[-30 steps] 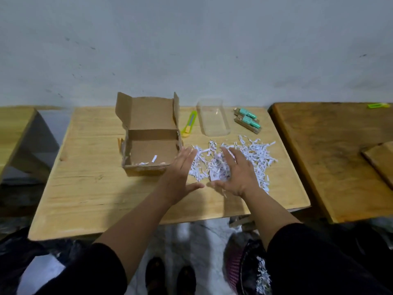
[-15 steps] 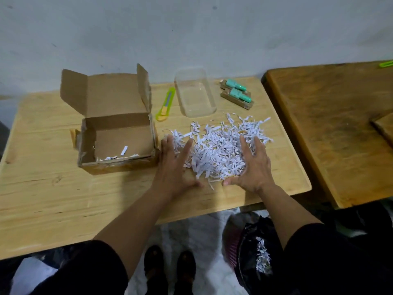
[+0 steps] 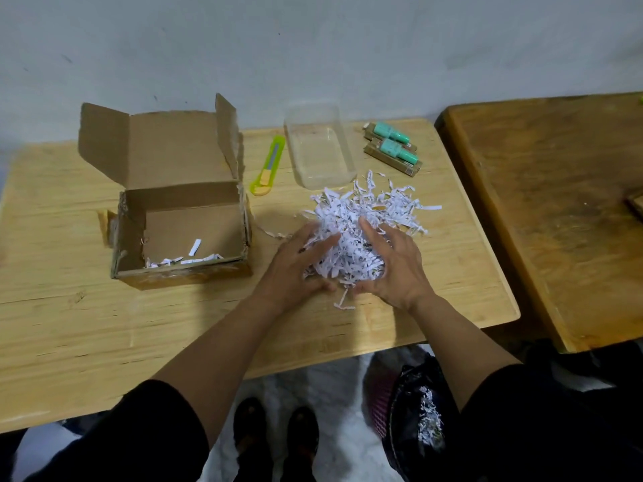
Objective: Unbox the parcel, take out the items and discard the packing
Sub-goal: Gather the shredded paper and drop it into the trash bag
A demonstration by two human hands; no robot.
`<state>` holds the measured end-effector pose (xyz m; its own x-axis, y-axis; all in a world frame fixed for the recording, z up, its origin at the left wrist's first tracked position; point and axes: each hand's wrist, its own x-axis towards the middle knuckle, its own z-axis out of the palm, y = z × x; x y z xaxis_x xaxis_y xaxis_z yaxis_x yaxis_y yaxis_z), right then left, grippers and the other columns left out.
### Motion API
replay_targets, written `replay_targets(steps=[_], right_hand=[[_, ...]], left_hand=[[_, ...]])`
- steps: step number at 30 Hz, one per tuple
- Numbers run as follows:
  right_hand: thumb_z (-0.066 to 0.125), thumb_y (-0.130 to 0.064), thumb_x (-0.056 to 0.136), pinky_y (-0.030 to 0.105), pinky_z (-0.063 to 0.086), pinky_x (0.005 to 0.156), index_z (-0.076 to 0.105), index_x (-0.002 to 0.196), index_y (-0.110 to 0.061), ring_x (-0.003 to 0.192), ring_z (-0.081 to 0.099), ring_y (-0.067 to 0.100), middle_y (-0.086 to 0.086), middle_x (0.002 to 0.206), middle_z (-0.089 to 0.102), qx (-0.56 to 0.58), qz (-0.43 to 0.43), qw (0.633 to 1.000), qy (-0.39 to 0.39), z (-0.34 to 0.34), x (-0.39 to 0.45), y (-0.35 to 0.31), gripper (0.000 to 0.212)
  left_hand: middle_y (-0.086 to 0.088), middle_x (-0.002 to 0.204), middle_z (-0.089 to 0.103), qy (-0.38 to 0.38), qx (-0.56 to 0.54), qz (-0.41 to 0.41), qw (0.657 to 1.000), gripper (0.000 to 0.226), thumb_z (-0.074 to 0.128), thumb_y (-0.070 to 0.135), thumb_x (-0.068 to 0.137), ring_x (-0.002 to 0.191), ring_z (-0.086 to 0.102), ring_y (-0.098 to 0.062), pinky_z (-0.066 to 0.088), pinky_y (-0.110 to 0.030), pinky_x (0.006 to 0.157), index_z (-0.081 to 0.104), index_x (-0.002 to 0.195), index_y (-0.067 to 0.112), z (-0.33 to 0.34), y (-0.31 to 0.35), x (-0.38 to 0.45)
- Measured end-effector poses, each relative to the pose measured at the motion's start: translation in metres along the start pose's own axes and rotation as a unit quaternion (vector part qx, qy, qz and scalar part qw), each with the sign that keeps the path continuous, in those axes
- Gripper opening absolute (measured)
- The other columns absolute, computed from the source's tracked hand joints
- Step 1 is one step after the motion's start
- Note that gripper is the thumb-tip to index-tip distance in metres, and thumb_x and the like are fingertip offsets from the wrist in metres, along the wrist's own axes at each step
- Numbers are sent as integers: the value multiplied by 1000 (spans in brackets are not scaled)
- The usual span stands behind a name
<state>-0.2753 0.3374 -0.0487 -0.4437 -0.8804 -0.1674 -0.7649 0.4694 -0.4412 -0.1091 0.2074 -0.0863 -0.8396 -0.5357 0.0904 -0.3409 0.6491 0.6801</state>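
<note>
Parcel box (image 3: 181, 217) sits open at 9 o'clock from your hands on the pale wooden counter (image 3: 69, 325), flaps up, with a few white paper strips (image 3: 188, 259) left along its near inside wall. Shredded packing paper (image 3: 358, 231) lies heaped on the counter at 3 o'clock from the box. Your left hand (image 3: 295, 262) cups the heap from its left side and your right hand (image 3: 393, 266) cups it from the right; the fingers of both are curled into the shreds, thumbs low at the near edge, so both hands grip the paper between them. At 12 o'clock from the heap stands a clear plastic container (image 3: 320, 147). A green-and-yellow utility knife (image 3: 269, 165) lies between box and container. Two teal items on brown card backings (image 3: 393, 147) lie at 1 o'clock from the heap. Below the counter edge, at 5 o'clock, a black-lined bin (image 3: 414, 415) holds some shreds. A darker wooden table (image 3: 556, 203) stands at 3 o'clock.
</note>
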Motion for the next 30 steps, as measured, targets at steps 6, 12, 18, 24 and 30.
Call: replay_targets(steps=[6, 12, 18, 24, 30], right_hand=[[78, -26, 70, 40, 34, 101, 35, 138, -37, 117, 38, 29, 13, 125, 47, 55, -12, 997, 50, 14, 3, -10, 81], [72, -1, 75, 27, 43, 98, 59, 122, -30, 109, 54, 14, -3, 109, 57, 223, 39, 972, 66, 12, 4, -22, 57], [71, 4, 74, -1, 42, 63, 67, 112, -21, 90, 56, 9, -4, 100, 59, 295, 87, 946, 101, -2, 2, -38, 46], [74, -1, 73, -3, 42, 63, 66, 112, -14, 87, 58, 12, 2, 101, 62, 300, 86, 938, 152, -39, -3, -67, 42], [76, -4, 72, 24, 48, 87, 67, 112, -13, 94, 60, 13, -2, 100, 63, 294, 77, 930, 208, -81, -13, -99, 43]], left_hand=[[-9, 128, 58, 84, -52, -4, 995, 42, 68, 10, 76, 115, 47, -4, 25, -1, 96, 65, 116, 20, 3, 8, 1], [-4, 113, 68, 99, -162, -126, 974, 38, 62, -2, 79, 105, 58, -8, 34, 3, 86, 68, 111, 19, -5, 18, 4], [1, 114, 67, 100, -276, -179, 939, 36, 59, -3, 82, 106, 59, -2, 41, -1, 86, 68, 109, 20, -19, 30, 9], [4, 114, 68, 78, -272, -133, 950, 46, 63, 3, 78, 110, 61, -8, 46, -25, 98, 67, 103, 42, -59, 45, 22], [9, 112, 67, 64, -311, -72, 945, 43, 62, -2, 82, 106, 61, -1, 46, -15, 93, 68, 108, 31, -105, 75, 32]])
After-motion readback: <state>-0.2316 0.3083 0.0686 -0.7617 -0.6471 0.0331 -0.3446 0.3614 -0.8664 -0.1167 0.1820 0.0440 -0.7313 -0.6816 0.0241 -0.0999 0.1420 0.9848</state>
